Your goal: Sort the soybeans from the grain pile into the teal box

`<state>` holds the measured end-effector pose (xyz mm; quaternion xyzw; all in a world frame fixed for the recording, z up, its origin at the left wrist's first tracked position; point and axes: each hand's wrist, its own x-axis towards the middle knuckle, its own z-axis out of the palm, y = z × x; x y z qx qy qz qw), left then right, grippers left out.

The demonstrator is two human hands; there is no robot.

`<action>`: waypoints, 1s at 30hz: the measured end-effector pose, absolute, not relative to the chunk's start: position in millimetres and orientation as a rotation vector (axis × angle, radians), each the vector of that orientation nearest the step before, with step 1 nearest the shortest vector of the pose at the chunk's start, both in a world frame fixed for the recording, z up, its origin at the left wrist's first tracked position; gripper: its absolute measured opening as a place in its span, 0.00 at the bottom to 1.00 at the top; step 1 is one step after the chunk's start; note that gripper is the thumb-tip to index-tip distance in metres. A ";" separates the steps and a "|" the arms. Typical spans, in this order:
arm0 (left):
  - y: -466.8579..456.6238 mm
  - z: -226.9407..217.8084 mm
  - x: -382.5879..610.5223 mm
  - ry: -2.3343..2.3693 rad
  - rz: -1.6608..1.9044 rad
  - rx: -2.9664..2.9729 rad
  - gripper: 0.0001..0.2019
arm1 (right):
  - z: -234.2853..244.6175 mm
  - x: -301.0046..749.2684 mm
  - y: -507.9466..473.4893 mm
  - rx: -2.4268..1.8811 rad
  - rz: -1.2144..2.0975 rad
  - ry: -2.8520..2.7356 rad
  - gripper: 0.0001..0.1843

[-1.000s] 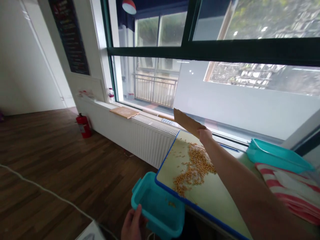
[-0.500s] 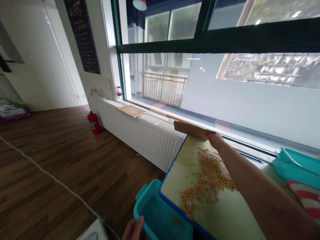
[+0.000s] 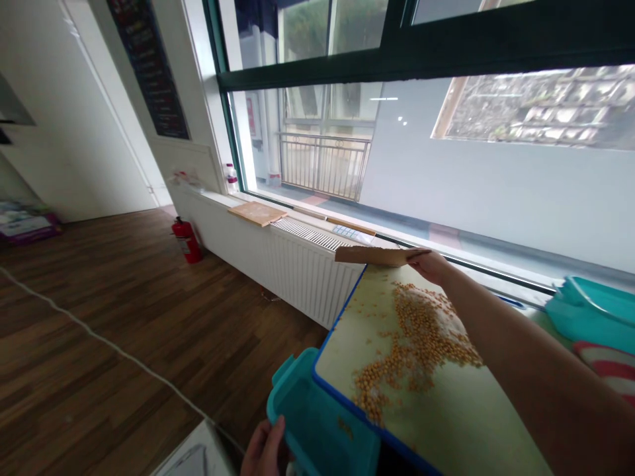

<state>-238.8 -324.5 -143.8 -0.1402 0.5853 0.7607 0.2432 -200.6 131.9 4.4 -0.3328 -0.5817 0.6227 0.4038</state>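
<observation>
My right hand [image 3: 427, 263] grips the end of a flat brown cardboard strip [image 3: 370, 256] at the table's far edge, by the window. Between that strip and me, small yellow-brown beans [image 3: 411, 337] lie spread with some white powder over the pale table [image 3: 476, 416], which has a blue rim. My left hand [image 3: 266, 444] holds the near left side of a teal plastic basin [image 3: 302, 403], thumb over its rim. The basin sits just under the table's left edge, with a few beans on its bottom.
At right stand another teal bucket [image 3: 595, 311] and a red-and-white striped item [image 3: 608, 363]. A white radiator [image 3: 307, 281] runs below the window, with a wooden board [image 3: 256, 212] on the ledge. A fire extinguisher [image 3: 186, 239] and a white cable [image 3: 124, 357] are on the floor.
The cardboard strip has turned more level and its free end has moved slightly left. The view has shifted a little. My left hand stays on the basin.
</observation>
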 end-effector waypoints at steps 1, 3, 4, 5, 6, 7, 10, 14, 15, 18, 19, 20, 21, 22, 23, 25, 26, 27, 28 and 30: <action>-324.5 -145.2 -238.5 1.601 2.077 -0.387 0.17 | 4.6 -199.9 132.0 -0.840 1.607 -1.483 0.16; -325.3 -146.6 -237.1 1.596 2.064 -0.397 0.17 | 4.8 -197.9 132.1 -0.845 1.652 -1.502 0.19; -326.0 -146.8 -236.4 1.589 2.055 -0.404 0.16 | 4.9 -196.8 132.1 -0.847 1.667 -1.511 0.19; -326.9 -146.8 -235.9 1.580 2.048 -0.410 0.15 | 5.1 -195.7 132.1 -0.848 1.680 -1.520 0.20; -327.7 -146.8 -235.6 1.572 2.043 -0.415 0.15 | 5.5 -194.6 131.9 -0.848 1.690 -1.531 0.20; -328.4 -146.7 -235.6 1.564 2.037 -0.419 0.15 | 6.1 -193.7 131.7 -0.847 1.699 -1.542 0.20; -328.7 -146.3 -235.5 1.554 2.039 -0.433 0.14 | 9.0 -191.6 130.3 -0.837 1.721 -1.580 0.20; -326.8 -143.0 -232.7 1.525 2.076 -0.430 0.16 | 13.1 -189.5 128.0 -0.824 1.759 -1.628 0.19; -326.4 -141.9 -231.7 1.514 2.087 -0.423 0.16 | 13.8 -189.1 127.5 -0.827 1.765 -1.633 0.19; -326.5 -139.8 -229.5 1.483 2.114 -0.417 0.17 | 15.1 -188.0 126.0 -0.841 1.772 -1.624 0.19; -327.0 -139.6 -229.3 1.478 2.113 -0.416 0.17 | 15.3 -187.5 125.4 -0.845 1.775 -1.619 0.19; -327.7 -139.7 -229.5 1.476 2.108 -0.415 0.17 | 15.6 -187.0 124.7 -0.847 1.780 -1.615 0.20; -328.6 -139.9 -229.8 1.478 2.104 -0.415 0.17 | 15.9 -186.2 124.0 -0.848 1.785 -1.613 0.20; -329.5 -140.1 -230.2 1.480 2.097 -0.412 0.16 | 16.3 -185.3 123.1 -0.847 1.790 -1.611 0.20; -330.4 -140.1 -230.6 1.484 2.091 -0.412 0.16 | 16.9 -184.2 122.1 -0.845 1.794 -1.612 0.20; -331.8 -139.8 -230.9 1.485 2.084 -0.404 0.16 | 18.2 -181.7 119.8 -0.841 1.803 -1.621 0.20; -332.1 -139.5 -230.7 1.484 2.089 -0.397 0.16 | 19.0 -180.4 118.5 -0.839 1.808 -1.628 0.20; -332.2 -139.2 -230.2 1.479 2.092 -0.386 0.16 | 19.8 -179.2 117.1 -0.836 1.814 -1.633 0.20; -332.0 -138.9 -229.5 1.476 2.096 -0.374 0.16 | 20.5 -178.1 115.9 -0.835 1.821 -1.636 0.20; -331.1 -138.8 -227.8 1.477 2.101 -0.353 0.15 | 21.7 -176.5 113.8 -0.840 1.832 -1.634 0.19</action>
